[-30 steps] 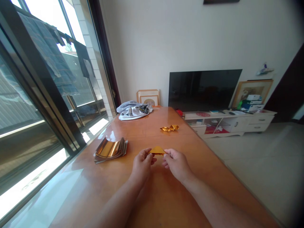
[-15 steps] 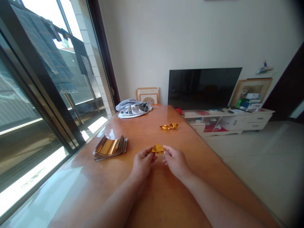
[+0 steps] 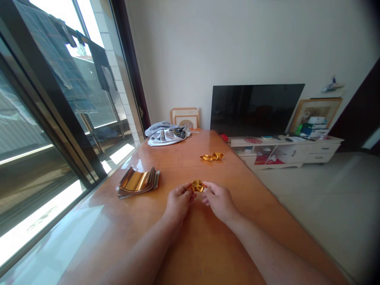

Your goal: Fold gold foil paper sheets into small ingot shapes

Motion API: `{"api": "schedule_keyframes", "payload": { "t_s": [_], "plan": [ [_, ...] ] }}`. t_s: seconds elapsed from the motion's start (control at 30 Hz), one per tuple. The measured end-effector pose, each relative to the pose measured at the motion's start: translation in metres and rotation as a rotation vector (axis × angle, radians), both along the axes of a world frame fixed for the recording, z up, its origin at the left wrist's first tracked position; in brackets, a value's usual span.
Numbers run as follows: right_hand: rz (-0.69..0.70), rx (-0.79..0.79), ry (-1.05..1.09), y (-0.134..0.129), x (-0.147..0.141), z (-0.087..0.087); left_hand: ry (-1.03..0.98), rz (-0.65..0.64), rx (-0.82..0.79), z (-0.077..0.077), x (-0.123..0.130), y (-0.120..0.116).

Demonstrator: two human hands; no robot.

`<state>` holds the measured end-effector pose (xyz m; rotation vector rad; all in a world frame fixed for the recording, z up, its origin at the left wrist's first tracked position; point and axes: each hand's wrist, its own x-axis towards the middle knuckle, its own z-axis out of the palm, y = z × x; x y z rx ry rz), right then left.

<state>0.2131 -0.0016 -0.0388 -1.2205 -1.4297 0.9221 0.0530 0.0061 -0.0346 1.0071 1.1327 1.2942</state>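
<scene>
A small folded piece of gold foil paper (image 3: 197, 185) is held up between my two hands over the wooden table (image 3: 204, 245). My left hand (image 3: 179, 200) pinches its left end, and my right hand (image 3: 219, 200) pinches its right end. The foil's middle looks creased and shiny. Farther off, to the right, lie folded gold foil pieces (image 3: 212, 157), touching or nearly touching each other. On the left is a stack of gold foil sheets (image 3: 137, 181), curved upward at the edges.
A bundle of grey cloth (image 3: 166, 134) lies at the table's far end. Picture frames (image 3: 185, 118) lean on the wall behind it. A television (image 3: 255, 111) stands on a white cabinet (image 3: 299, 153) beyond the table. Sliding glass doors (image 3: 59, 118) run along the left.
The foil between my hands has gone from a smooth peaked shape to a more opened, creased one. Both hands keep their grip in nearly the same place.
</scene>
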Motion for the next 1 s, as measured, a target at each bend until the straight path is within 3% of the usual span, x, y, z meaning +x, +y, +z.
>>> {"api": "schedule_keyframes", "payload": {
  "t_s": [0.5, 0.73, 1.0],
  "plan": [
    [0.016, -0.017, -0.062, -0.0024, 0.0026, 0.0022, 0.060, -0.079, 0.034, 0.0020, -0.0019, -0.0015],
    [0.032, 0.000, -0.087, -0.0041, 0.0022, 0.0039, 0.127, -0.083, 0.055, 0.0014, -0.0011, -0.0017],
    [-0.023, -0.019, -0.035, -0.0013, 0.0014, 0.0028, 0.071, -0.055, 0.024, 0.0034, -0.0024, -0.0021]
  ]
}}
